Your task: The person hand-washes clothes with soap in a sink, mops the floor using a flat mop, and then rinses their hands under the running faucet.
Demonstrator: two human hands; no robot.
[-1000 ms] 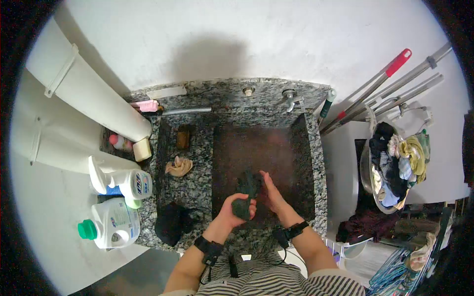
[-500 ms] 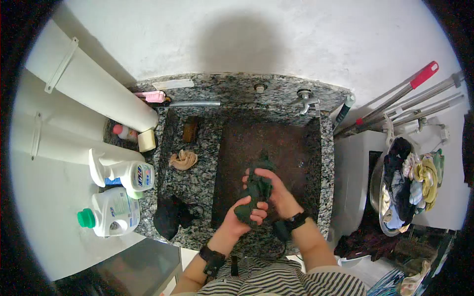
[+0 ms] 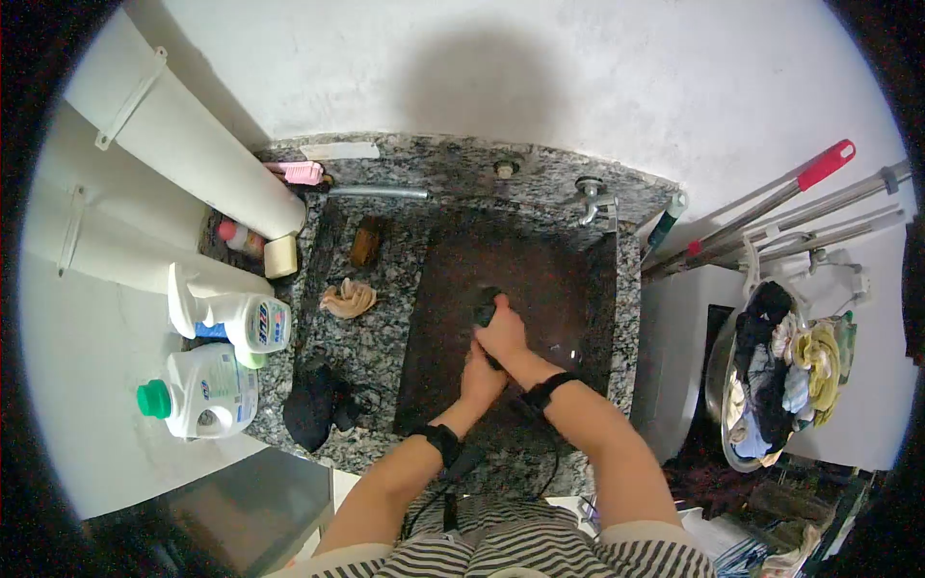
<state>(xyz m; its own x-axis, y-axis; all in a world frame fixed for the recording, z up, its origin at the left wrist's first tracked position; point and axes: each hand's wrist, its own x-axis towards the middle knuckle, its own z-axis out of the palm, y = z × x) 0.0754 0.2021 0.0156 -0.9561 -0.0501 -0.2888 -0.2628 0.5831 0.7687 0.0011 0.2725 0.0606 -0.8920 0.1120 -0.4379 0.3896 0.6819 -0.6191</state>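
Observation:
A dark green cloth (image 3: 487, 305) is bunched between my two hands, over the dark water in the granite sink (image 3: 624, 356). My right hand (image 3: 505, 332) is closed round the upper part of the cloth. Just below it, my left hand (image 3: 479, 376) is closed against the lower part, with most of the cloth there hidden by the fingers. The hands touch each other. On the ledge to the left lie a beige cloth (image 3: 348, 299), a brown block (image 3: 365, 243) and a black cloth (image 3: 313, 405).
Spray bottle (image 3: 260, 323), green-capped jug (image 3: 207, 390), soap bar (image 3: 280, 257) and pink brush (image 3: 303, 172) stand or lie at the left. The tap (image 3: 593, 202) is on the back wall. At the right are a metal basin (image 3: 715, 385) of clothes and several poles (image 3: 771, 207).
Both hands have moved away from my body, deeper over the sink, and closed together round the green cloth. Less of the cloth shows now. The camera view has shifted a little.

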